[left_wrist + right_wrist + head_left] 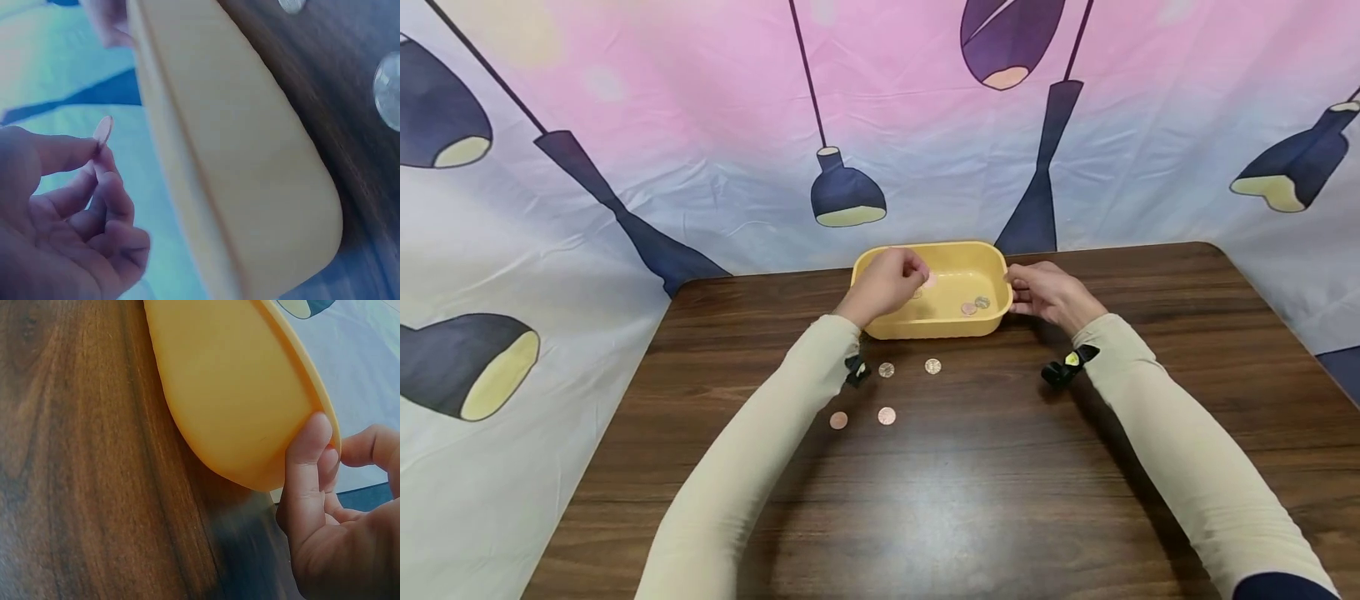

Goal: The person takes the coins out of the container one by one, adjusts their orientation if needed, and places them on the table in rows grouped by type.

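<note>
- While the left hand (886, 283) hangs over the yellow tub (955, 254), its fingers (75, 153) pinch a coin (102, 131) by the edge above the tub's left end
- Right hand (1049, 293) grips the tub's right rim, thumb (306, 469) pressed on the outer wall
- Two coins (975, 305) lie inside the tub
- Four loose coins (887, 415) lie on the brown table (970, 500) just in front of it

no readable txt, labels, nos or signs, coins too blurred
</note>
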### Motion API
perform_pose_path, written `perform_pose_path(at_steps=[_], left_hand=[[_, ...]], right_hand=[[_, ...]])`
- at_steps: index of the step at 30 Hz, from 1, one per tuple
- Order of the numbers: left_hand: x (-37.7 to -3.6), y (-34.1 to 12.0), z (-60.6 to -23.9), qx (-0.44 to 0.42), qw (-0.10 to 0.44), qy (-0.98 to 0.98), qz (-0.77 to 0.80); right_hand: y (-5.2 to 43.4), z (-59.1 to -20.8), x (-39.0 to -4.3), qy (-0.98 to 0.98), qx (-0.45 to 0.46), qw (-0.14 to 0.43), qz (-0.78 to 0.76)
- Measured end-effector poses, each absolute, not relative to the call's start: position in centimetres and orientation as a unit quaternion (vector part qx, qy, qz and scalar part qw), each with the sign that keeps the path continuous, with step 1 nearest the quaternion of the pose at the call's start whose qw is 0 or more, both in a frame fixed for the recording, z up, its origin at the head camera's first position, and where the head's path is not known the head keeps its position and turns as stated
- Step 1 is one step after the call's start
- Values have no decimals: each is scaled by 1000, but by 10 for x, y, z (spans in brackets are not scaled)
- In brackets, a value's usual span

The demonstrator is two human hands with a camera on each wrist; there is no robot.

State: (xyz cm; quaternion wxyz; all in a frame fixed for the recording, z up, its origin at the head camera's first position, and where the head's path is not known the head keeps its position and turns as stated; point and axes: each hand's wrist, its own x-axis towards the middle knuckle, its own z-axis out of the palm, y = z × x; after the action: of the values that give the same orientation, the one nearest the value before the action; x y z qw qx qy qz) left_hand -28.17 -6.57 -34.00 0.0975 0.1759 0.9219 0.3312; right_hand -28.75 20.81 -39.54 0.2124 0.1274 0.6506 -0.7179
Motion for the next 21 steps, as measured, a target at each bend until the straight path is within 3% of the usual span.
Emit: perform_pose_path(at_steps=[9,21], left_hand=[[-222,-85,-325,204,100,922,313],[-182,-94,-366,195,164,913,318]], right_hand=[[208,-396,-286,652,128,215,-716],[208,-395,-286,654,119,221,-713]])
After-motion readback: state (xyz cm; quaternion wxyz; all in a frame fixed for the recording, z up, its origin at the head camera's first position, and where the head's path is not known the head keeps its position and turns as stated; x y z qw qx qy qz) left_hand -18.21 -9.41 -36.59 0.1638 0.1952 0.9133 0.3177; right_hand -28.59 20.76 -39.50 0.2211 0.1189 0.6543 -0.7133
